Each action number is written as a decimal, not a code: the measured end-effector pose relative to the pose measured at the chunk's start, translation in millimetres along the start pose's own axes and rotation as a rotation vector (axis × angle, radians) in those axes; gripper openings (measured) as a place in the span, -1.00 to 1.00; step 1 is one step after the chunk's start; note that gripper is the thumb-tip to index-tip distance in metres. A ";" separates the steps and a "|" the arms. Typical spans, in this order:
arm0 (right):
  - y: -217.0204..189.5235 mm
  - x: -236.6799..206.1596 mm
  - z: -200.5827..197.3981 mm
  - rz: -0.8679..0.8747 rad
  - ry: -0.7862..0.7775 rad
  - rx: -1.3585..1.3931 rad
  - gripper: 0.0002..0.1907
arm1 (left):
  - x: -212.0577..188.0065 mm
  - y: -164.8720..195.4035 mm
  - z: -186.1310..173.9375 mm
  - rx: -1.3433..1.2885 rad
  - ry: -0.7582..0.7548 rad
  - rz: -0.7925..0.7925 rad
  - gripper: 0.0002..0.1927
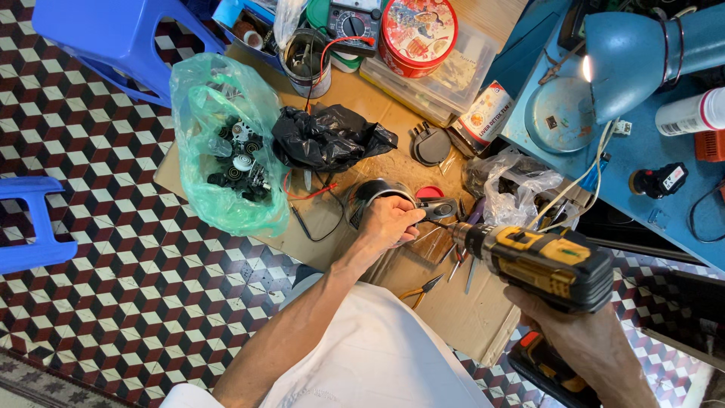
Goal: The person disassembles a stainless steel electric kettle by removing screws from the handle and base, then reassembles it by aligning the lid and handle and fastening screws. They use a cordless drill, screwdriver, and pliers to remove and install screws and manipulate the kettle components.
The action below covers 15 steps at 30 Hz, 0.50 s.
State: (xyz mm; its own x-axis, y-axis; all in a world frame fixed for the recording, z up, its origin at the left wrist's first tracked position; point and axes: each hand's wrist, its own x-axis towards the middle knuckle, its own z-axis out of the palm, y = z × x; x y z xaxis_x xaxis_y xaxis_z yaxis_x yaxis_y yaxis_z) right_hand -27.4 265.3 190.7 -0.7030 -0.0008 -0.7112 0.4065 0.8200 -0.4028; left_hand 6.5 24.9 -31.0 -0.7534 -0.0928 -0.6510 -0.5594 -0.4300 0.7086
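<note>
My left hand (pixel 388 221) grips a small dark grey part (pixel 437 209) and holds it over a round metal can (pixel 370 193) on the cardboard sheet (pixel 445 302). In my right hand (pixel 581 340) is a yellow and black cordless drill (pixel 540 261). Its bit tip points left and touches the part right beside my left fingers. My left forearm reaches in from the bottom, across my white shirt.
A green plastic bag (pixel 219 143) of black and white round parts sits left, a crumpled black bag (pixel 328 136) beside it. Pliers and loose tools (pixel 423 289) lie on the cardboard. Blue stools (pixel 113 38) stand left; a blue desk (pixel 642 143) with a lamp stands right.
</note>
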 end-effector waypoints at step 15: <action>-10.2 -7.7 -3.0 -0.130 0.026 0.154 -0.57 | -12.9 15.4 -1.9 0.001 -0.044 -0.027 -0.75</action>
State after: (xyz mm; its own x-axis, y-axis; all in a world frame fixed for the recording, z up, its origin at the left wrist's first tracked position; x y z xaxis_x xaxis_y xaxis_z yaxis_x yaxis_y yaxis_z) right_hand -27.8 258.7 202.1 -0.7694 -0.0849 -0.6331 0.3944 0.7165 -0.5754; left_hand 8.2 17.8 -12.2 -0.7525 -0.0411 -0.6574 -0.5803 -0.4308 0.6911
